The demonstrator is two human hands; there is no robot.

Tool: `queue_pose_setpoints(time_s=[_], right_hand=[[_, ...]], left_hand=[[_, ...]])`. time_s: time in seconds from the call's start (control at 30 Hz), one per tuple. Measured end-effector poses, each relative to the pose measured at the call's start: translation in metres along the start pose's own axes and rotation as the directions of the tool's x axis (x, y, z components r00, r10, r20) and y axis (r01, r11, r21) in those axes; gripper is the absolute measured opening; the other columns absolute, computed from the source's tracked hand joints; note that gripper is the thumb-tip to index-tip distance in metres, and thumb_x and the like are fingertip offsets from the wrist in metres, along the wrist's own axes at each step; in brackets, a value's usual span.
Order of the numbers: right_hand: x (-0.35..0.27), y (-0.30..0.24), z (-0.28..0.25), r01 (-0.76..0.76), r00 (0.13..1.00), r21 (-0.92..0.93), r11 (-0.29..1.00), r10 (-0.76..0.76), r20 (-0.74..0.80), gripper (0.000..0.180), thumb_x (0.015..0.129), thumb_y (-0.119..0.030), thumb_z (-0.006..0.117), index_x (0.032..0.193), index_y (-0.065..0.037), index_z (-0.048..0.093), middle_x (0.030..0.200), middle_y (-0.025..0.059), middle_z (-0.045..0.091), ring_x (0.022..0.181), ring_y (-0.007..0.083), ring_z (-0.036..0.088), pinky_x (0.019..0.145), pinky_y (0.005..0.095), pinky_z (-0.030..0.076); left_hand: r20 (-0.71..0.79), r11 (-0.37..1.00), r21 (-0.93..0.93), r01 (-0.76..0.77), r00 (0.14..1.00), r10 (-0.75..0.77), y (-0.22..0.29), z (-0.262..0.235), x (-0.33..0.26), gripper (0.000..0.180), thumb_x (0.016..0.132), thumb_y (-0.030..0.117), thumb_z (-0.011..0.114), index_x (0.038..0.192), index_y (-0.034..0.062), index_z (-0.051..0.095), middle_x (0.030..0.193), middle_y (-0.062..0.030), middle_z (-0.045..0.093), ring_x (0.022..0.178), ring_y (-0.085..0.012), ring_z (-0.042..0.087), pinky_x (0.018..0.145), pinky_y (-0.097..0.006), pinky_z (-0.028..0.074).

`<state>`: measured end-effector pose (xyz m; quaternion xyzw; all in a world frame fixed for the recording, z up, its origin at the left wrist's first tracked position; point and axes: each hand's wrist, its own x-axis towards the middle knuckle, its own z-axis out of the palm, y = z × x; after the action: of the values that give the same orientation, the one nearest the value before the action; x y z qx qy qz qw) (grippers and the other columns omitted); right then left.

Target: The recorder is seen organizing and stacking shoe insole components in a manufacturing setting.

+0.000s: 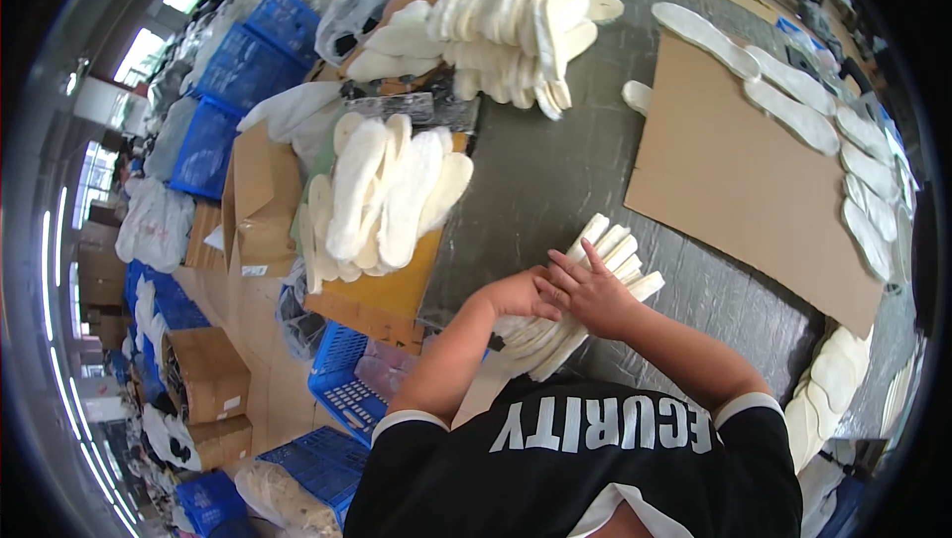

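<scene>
Here both hands pressed a fanned stack of cream foam shoe insoles (595, 285) on the grey table (535, 171): left hand (518, 294) curled around its edge, right hand (593, 292) flat, fingers spread.

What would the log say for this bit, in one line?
left hand: on insole stack | right hand: flat on stack | surface: grey table | nearby: cardboard sheet

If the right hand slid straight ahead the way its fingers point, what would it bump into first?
The right hand lies on fanned white insoles. Past their tips comes bare grey table, then probably the insole heap at the far edge.
</scene>
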<state>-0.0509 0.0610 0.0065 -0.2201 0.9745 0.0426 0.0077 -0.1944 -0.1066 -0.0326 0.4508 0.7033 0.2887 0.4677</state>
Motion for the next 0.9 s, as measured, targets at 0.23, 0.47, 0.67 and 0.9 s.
queue_pose_setpoints(time_s=[0.23,0.47,0.67,0.9], right_hand=[[0.009,0.009,-0.008,0.042,0.999,0.117,0.992,-0.040,-0.017,0.046,0.081,-0.016,0.060,0.126,-0.007,0.060,0.112,0.0053,0.059,0.117,0.0241,0.054,0.122,0.0480,0.023],[0.010,0.011,-0.015,0.030,1.000,0.157,0.987,-0.030,-0.003,0.050,0.077,-0.016,0.064,0.127,-0.007,0.060,0.116,0.0059,0.059,0.118,0.0244,0.053,0.117,0.0458,0.028],[0.010,0.011,-0.014,0.031,1.000,0.162,0.986,-0.031,-0.003,0.052,0.076,-0.017,0.065,0.127,-0.007,0.059,0.117,0.0065,0.059,0.119,0.0245,0.053,0.118,0.0462,0.028],[0.005,0.008,-0.007,0.013,1.000,0.155,0.988,-0.010,-0.020,0.051,0.078,-0.018,0.064,0.127,-0.008,0.058,0.117,0.0070,0.059,0.122,0.0247,0.052,0.119,0.0470,0.027]], left_hand=[[-0.907,0.849,0.245,0.469,0.421,0.029,-0.033,-0.085,-0.031,0.073,0.076,0.050,0.081,0.125,-0.0001,0.060,0.118,-0.0252,0.062,0.114,-0.0433,0.055,0.098,-0.057,0.040],[-0.912,0.626,-0.026,0.780,0.237,-0.334,-0.100,-0.210,-0.099,0.099,0.075,0.052,0.080,0.153,0.0110,0.036,0.145,-0.0202,0.049,0.130,-0.0431,0.047,0.107,-0.052,0.041],[-0.946,0.616,0.222,0.756,0.321,-0.053,-0.087,-0.202,-0.128,0.039,0.098,0.023,0.056,0.131,0.0024,0.053,0.107,-0.0182,0.070,0.090,-0.0388,0.068,0.083,-0.048,0.053],[-0.924,0.904,0.265,0.334,0.355,0.139,-0.033,-0.121,-0.126,0.034,0.098,0.018,0.059,0.125,-0.0018,0.051,0.114,-0.0193,0.065,0.102,-0.0375,0.064,0.088,-0.045,0.051]])
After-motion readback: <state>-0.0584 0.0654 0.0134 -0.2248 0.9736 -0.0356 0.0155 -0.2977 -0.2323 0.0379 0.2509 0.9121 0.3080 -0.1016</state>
